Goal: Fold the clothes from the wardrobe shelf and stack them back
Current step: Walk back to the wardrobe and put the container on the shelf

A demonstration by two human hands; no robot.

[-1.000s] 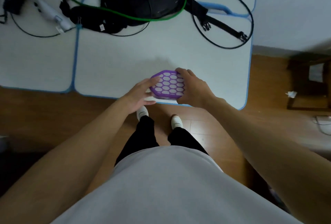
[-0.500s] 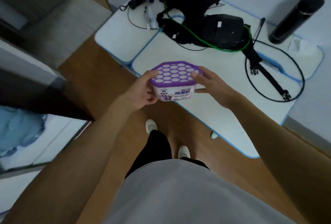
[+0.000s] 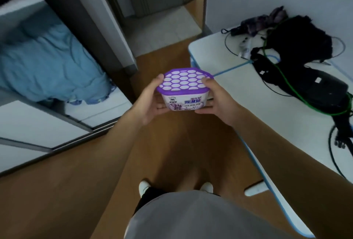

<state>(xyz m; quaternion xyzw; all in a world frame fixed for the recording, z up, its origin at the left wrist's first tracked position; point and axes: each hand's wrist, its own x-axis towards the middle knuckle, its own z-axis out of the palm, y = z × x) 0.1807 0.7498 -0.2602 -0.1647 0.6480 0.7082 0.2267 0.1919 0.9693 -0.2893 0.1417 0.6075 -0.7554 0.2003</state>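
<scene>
A white dehumidifier box with a purple honeycomb lid (image 3: 184, 89) is held in the air above the wooden floor, in front of me. My left hand (image 3: 150, 103) grips its left side and my right hand (image 3: 217, 103) grips its right side, fingers curled under the base. To the left, a crumpled light-blue garment (image 3: 47, 66) lies on a white wardrobe shelf (image 3: 99, 110) behind an open sliding door.
A white table with blue edging (image 3: 248, 120) stands at the right, carrying a black bag (image 3: 309, 78), a green cord, black cables and a folded umbrella (image 3: 259, 22). The grey wardrobe door frame (image 3: 107, 34) stands ahead to the left. My feet show below.
Both hands lifted the box off the table's edge and carried it left as I turned toward the wardrobe; the shelf with the blue garment has come into view.
</scene>
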